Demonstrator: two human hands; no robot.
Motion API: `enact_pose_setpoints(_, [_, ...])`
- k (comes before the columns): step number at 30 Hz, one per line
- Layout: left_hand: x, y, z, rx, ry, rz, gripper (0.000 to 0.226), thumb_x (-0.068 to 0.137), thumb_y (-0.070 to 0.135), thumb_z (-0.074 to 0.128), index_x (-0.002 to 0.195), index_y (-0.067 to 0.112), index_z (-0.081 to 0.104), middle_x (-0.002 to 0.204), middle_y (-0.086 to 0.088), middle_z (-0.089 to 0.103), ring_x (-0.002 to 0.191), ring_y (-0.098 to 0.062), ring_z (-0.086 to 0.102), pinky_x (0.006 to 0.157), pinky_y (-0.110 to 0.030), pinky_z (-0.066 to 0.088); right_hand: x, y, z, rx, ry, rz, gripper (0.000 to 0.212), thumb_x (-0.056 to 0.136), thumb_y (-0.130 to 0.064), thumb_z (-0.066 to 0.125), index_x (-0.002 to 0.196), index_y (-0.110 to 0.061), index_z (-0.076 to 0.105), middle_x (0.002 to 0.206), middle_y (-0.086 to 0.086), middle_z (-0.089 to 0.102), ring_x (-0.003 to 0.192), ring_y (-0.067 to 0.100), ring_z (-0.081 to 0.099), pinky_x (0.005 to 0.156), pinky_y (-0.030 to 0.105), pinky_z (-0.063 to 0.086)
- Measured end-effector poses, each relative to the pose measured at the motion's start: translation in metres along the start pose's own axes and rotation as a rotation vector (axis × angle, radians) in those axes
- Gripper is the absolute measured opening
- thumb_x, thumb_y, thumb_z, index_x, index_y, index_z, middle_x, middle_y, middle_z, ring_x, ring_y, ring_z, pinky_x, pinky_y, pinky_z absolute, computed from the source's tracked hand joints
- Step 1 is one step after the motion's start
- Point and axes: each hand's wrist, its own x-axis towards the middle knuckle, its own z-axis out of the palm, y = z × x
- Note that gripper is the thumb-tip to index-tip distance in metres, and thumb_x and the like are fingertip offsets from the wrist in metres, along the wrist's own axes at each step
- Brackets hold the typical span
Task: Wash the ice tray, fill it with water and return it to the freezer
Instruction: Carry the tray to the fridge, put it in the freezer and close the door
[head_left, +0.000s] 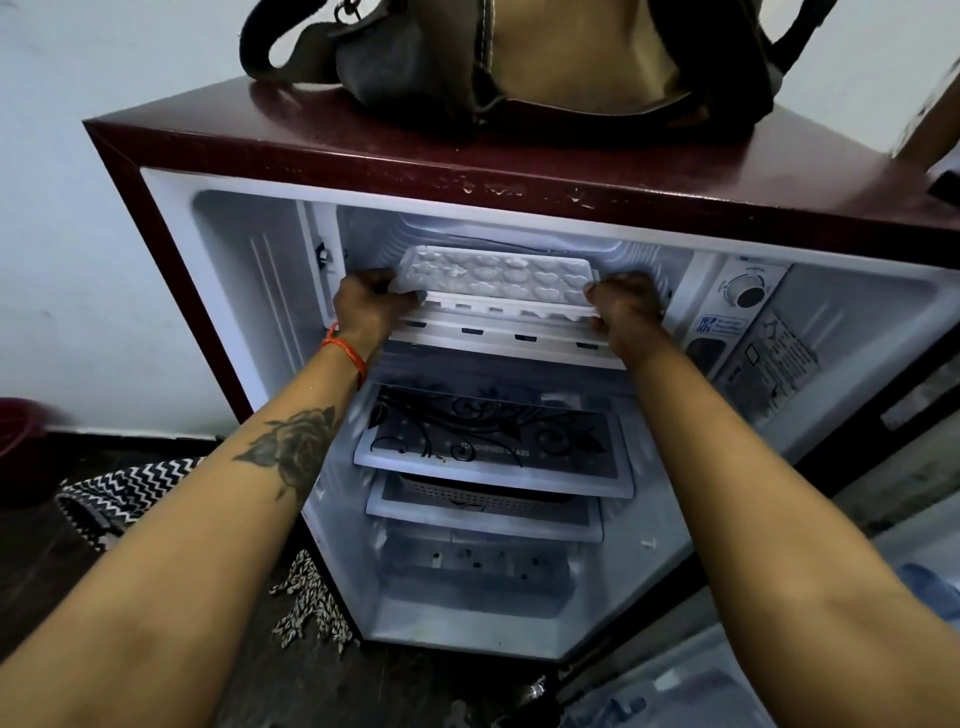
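Observation:
A white ice tray (498, 283) with heart-shaped cups lies level at the mouth of the freezer compartment (639, 260), at the top of the open maroon fridge (363, 150). My left hand (369, 301) grips the tray's left end. Its right end is gripped by my right hand (623, 306). The tray's front edge sits just above the freezer's white front ledge (498, 340). I cannot tell whether the cups hold water.
A dark bag (519, 62) rests on top of the fridge. Below the freezer are a patterned glass shelf (493, 447) and a lower shelf with a basket. The thermostat dial (748, 291) is right of the freezer. The door stands open at right. A zigzag mat (124, 493) lies on the floor.

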Motion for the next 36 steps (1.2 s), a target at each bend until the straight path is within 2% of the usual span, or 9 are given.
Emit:
enact_pose_setpoints(3, [-0.001, -0.001, 0.004, 0.044, -0.002, 0.009, 0.065, 0.061, 0.016, 0.086, 0.118, -0.002, 0.06, 0.118, -0.018, 0.064, 0.108, -0.031, 0.062, 0.093, -0.045, 0.051, 0.001, 0.0, 0.001, 0.0, -0.009, 0.012, 0.028, 0.081, -0.011, 0.067, 0.058, -0.014, 0.051, 0.06, 0.0, 0.054, 0.056, 0.019, 0.057, 0.07, 0.049, 0.056])
enact_pose_setpoints(9, [-0.011, 0.005, 0.007, 0.151, -0.003, 0.056, 0.06, 0.074, 0.018, 0.079, 0.126, -0.001, 0.055, 0.127, -0.015, 0.059, 0.12, -0.025, 0.054, 0.105, -0.03, 0.04, -0.007, 0.0, 0.001, 0.003, -0.009, 0.01, 0.034, 0.087, -0.008, 0.066, 0.059, -0.016, 0.048, 0.066, -0.001, 0.051, 0.057, 0.01, 0.052, 0.053, 0.028, 0.051])
enact_pose_setpoints(13, [-0.025, 0.005, 0.009, 0.18, 0.024, 0.081, 0.06, 0.079, 0.026, 0.074, 0.13, 0.006, 0.052, 0.127, -0.014, 0.059, 0.12, -0.025, 0.053, 0.099, -0.023, 0.04, -0.016, 0.001, -0.002, -0.054, 0.038, -0.056, 0.031, 0.085, -0.014, 0.066, 0.057, -0.016, 0.052, 0.08, 0.01, 0.062, 0.074, 0.025, 0.064, 0.075, 0.044, 0.057])
enact_pose_setpoints(15, [-0.038, 0.004, 0.008, 0.201, 0.051, 0.12, 0.059, 0.082, 0.026, 0.072, 0.132, 0.007, 0.049, 0.124, -0.015, 0.06, 0.117, -0.025, 0.055, 0.088, -0.016, 0.039, -0.027, 0.0, -0.004, -0.191, 0.069, -0.113, 0.02, 0.086, -0.021, 0.064, 0.07, -0.01, 0.062, 0.096, 0.015, 0.067, 0.097, 0.031, 0.064, 0.09, 0.039, 0.051])
enact_pose_setpoints(16, [-0.044, 0.001, 0.007, 0.178, 0.053, 0.143, 0.058, 0.082, 0.024, 0.071, 0.132, 0.006, 0.048, 0.124, -0.015, 0.06, 0.115, -0.024, 0.057, 0.085, -0.014, 0.04, -0.034, -0.001, -0.006, -0.277, 0.074, -0.129, 0.02, 0.089, -0.025, 0.06, 0.087, -0.005, 0.066, 0.108, 0.015, 0.067, 0.107, 0.03, 0.06, 0.093, 0.032, 0.047])
enact_pose_setpoints(18, [-0.057, -0.004, 0.005, 0.152, 0.054, 0.174, 0.058, 0.082, 0.025, 0.071, 0.132, 0.007, 0.049, 0.123, -0.014, 0.061, 0.109, -0.021, 0.06, 0.087, -0.02, 0.045, -0.048, -0.002, -0.008, -0.42, 0.049, -0.158, 0.038, 0.095, -0.03, 0.053, 0.121, -0.002, 0.059, 0.127, 0.013, 0.06, 0.119, 0.029, 0.053, 0.094, 0.027, 0.04])
enact_pose_setpoints(20, [-0.071, -0.008, 0.003, 0.171, 0.031, 0.189, 0.056, 0.082, 0.027, 0.07, 0.131, 0.009, 0.05, 0.121, -0.013, 0.062, 0.109, -0.022, 0.06, 0.092, -0.028, 0.048, -0.064, -0.001, -0.009, -0.484, 0.034, -0.213, 0.047, 0.097, -0.033, 0.049, 0.134, -0.004, 0.048, 0.136, 0.015, 0.053, 0.124, 0.029, 0.05, 0.096, 0.028, 0.04])
enact_pose_setpoints(28, [-0.135, -0.008, -0.013, 0.205, -0.104, 0.273, 0.056, 0.085, 0.032, 0.066, 0.135, 0.014, 0.049, 0.139, -0.009, 0.051, 0.127, -0.024, 0.047, 0.103, -0.041, 0.042, -0.146, 0.018, -0.014, -0.61, 0.041, -0.532, 0.049, 0.098, -0.029, 0.046, 0.139, -0.004, 0.04, 0.14, 0.017, 0.046, 0.128, 0.033, 0.041, 0.103, 0.035, 0.036])
enact_pose_setpoints(36, [-0.214, -0.025, -0.042, 0.214, -0.228, 0.331, 0.053, 0.086, 0.031, 0.065, 0.134, 0.015, 0.05, 0.144, -0.005, 0.044, 0.131, -0.02, 0.043, 0.105, -0.044, 0.041, -0.241, 0.049, -0.028, -0.573, 0.065, -0.54, 0.05, 0.099, -0.035, 0.039, 0.14, -0.008, 0.042, 0.146, 0.011, 0.041, 0.137, 0.027, 0.031, 0.112, 0.034, 0.024])
